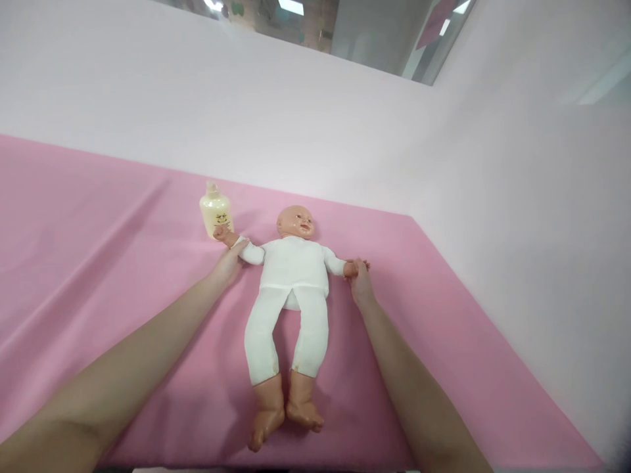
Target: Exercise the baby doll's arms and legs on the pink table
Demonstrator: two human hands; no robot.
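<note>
A baby doll (294, 269) with a white cloth body lies on its back on the pink sheet, its head at the far end and its bare feet toward me. Both its arms are spread sideways. My left hand (229, 263) grips the doll's arm on the left, around the end of the white sleeve near the wrist. On the other side, my right hand (361, 282) is closed around the doll's hand and wrist, thumb on top. A pump bottle (217, 209) of pale yellow liquid stands just behind the doll's left-side hand.
The pink sheet (424, 368) covers the tabletop and has folds on the left. White walls (236, 112) rise along the back and the right side. A window (315, 33) is set high in the back wall.
</note>
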